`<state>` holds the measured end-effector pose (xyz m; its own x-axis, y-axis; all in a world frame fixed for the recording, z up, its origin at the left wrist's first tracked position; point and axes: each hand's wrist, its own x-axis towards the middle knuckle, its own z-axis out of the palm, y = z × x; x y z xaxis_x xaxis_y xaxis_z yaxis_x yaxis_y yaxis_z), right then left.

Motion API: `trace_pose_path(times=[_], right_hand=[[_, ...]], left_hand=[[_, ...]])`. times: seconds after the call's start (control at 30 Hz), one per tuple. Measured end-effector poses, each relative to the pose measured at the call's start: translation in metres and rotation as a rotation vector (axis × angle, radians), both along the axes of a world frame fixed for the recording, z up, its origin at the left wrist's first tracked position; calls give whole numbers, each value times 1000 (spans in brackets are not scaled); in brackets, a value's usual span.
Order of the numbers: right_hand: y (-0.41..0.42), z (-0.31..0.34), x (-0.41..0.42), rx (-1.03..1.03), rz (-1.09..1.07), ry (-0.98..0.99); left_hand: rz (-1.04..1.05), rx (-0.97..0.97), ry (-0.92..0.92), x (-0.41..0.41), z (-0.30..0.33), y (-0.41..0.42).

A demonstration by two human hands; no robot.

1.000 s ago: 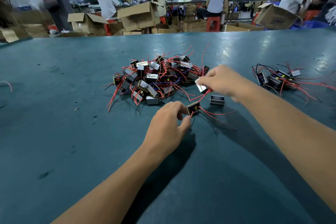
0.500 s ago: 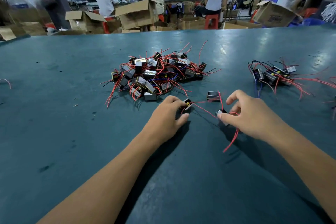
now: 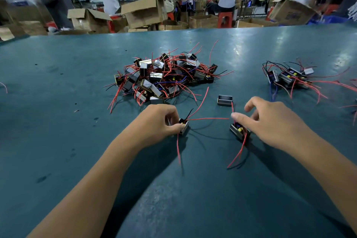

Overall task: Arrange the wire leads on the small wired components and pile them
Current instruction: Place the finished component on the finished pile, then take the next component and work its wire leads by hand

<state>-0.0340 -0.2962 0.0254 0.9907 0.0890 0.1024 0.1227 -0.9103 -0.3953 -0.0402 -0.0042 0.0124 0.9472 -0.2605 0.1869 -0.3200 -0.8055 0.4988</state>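
My left hand (image 3: 158, 120) pinches a small black component (image 3: 184, 126) on the teal table (image 3: 58, 141); red leads run from it to the right and down. My right hand (image 3: 270, 121) holds a second component (image 3: 238, 131) near the table, thumb and fingers curled over it, with red leads trailing below. A large tangled heap of components (image 3: 164, 77) with red wires lies beyond my left hand. A smaller pile (image 3: 289, 77) sits at the far right. One loose metal-cased part (image 3: 224, 100) lies between my hands and the heap.
Cardboard boxes (image 3: 144, 11) and seated people working at benches fill the space behind the table's far edge. A stray red wire (image 3: 3, 86) lies at the left edge. More red leads show at the right edge.
My right hand has come back from the heap with a component and lowered it toward the table in front of me. My left hand keeps its component, its red lead now stretched rightward.
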Motion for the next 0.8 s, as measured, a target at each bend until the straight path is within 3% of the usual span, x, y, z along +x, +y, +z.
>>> trace_pose_path(times=[0.1, 0.2, 0.37, 0.5, 0.63, 0.8], right_hand=[[2, 7, -6, 97, 12, -275], [15, 14, -20, 267, 174, -437], [36, 1, -34, 282, 377, -351], [40, -12, -33, 211, 438, -306], [41, -14, -34, 185, 476, -289], [41, -13, -30, 361, 450, -146]], left_hand=[[-29, -46, 47, 1, -1, -2], [-87, -48, 68, 1, -1, -4], [-135, -26, 35, -5, 3, -6], [-170, -73, 125, -7, 5, -10], [-145, -373, 370, -13, 4, -21], [-189, -682, 608, -22, 2, -31]])
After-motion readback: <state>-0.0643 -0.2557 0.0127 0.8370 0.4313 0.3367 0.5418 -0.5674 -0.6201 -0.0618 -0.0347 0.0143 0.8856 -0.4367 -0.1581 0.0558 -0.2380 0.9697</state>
